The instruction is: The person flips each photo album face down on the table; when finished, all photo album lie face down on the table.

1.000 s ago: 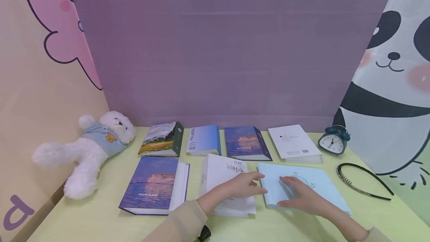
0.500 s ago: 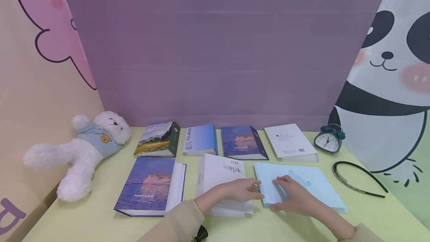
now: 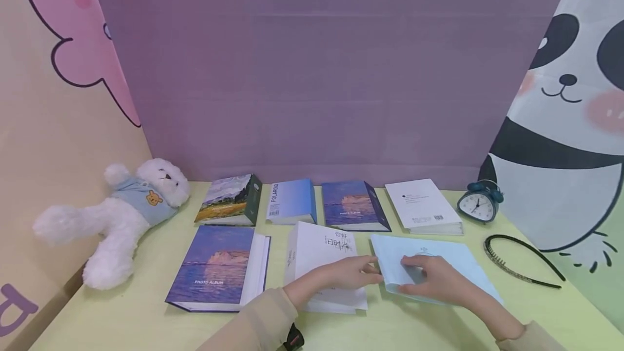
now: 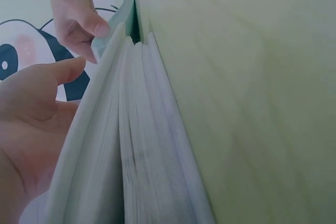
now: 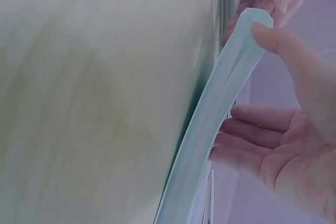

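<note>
So, purple cloth (image 3: 317,96) hangs at back, yellow-green table (image 3: 122,318) in front. Plush (image 3: 141,205) lies at table's L, legs twd near L. Blue bk (image 3: 463,267) is in the near row, R of ctr: long axis runs L–R, R end slanting slightly nearer; short L edge faces the white bk (image 3: 322,245); cover up, drawing partly behind R hand (image 3: 441,283). Its L end tilts up off table, R end low. Big album (image 3: 214,264) is L of white bk, same row. Back row, L–R: landscape bk (image 3: 224,199), Polaroid bk (image 3: 292,199), sm. album (image 3: 353,205), pale bk (image 3: 421,205). Headband (image 3: 509,268) lies near blue bk's R end, apart.

R hand: thumb on blue bk's near edge, by L end; fingers fairly straight, spread from thumb, over cover. L hand (image 3: 348,274): above white bk's R side, thumb & fingers parted, tips at blue bk's L edge; can't tell if touching. Clock (image 3: 476,207) stands back R, dial fwd. Blk item (image 3: 294,338), part hidden, by L sleeve (image 3: 258,318).
</note>
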`<act>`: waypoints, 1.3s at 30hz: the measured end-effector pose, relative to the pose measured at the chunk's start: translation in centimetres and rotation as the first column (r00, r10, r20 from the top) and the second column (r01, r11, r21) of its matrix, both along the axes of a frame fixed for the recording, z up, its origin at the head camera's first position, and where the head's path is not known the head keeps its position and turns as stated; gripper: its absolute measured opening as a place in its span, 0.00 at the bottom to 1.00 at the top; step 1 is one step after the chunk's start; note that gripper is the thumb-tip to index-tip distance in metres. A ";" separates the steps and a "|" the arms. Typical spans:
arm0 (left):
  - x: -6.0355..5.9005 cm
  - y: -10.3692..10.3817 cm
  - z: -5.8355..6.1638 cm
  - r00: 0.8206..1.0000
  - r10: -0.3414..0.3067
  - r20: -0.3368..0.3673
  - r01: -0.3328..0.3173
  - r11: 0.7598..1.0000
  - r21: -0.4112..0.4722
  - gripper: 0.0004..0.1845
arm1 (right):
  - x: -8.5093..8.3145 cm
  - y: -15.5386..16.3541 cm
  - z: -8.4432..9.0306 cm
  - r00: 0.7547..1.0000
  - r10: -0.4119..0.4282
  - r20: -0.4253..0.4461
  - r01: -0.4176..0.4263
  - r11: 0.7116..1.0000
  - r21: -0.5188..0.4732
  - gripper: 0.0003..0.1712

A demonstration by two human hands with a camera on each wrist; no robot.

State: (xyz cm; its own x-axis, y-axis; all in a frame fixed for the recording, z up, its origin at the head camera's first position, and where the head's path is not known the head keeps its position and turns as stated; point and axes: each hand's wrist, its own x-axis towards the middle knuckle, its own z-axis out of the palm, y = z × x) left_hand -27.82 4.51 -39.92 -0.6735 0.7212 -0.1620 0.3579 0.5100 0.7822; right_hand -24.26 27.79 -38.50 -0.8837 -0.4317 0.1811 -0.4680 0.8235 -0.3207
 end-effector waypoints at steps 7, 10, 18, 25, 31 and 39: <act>0.3 0.3 0.5 0.991 0.116 0.067 -0.121 0.989 0.082 0.31 | 0.1 -0.3 -0.4 0.998 0.041 -0.043 -0.041 0.999 -0.007 0.35; 0.2 0.5 0.5 0.978 0.178 0.110 -0.194 0.970 0.148 0.31 | 0.3 -0.8 -0.6 0.997 0.043 -0.069 -0.043 0.999 0.004 0.35; -0.1 0.8 0.3 0.960 0.210 0.184 -0.255 0.927 0.274 0.32 | 1.4 -1.8 -0.7 0.990 -0.029 -0.136 0.029 1.000 -0.002 0.37; 0.0 1.0 0.6 0.959 0.211 0.190 -0.260 0.920 0.292 0.31 | 2.2 -3.0 -0.5 0.966 -0.089 -0.241 0.095 0.995 0.013 0.38; 0.2 0.9 0.6 0.959 0.206 0.195 -0.258 0.920 0.295 0.31 | 2.1 -3.6 -0.1 0.962 -0.112 -0.250 0.117 0.993 0.006 0.36; 0.2 0.7 0.7 0.970 0.164 0.181 -0.208 0.943 0.259 0.28 | 1.6 -3.5 1.0 0.974 -0.166 -0.152 0.148 0.981 -0.123 0.34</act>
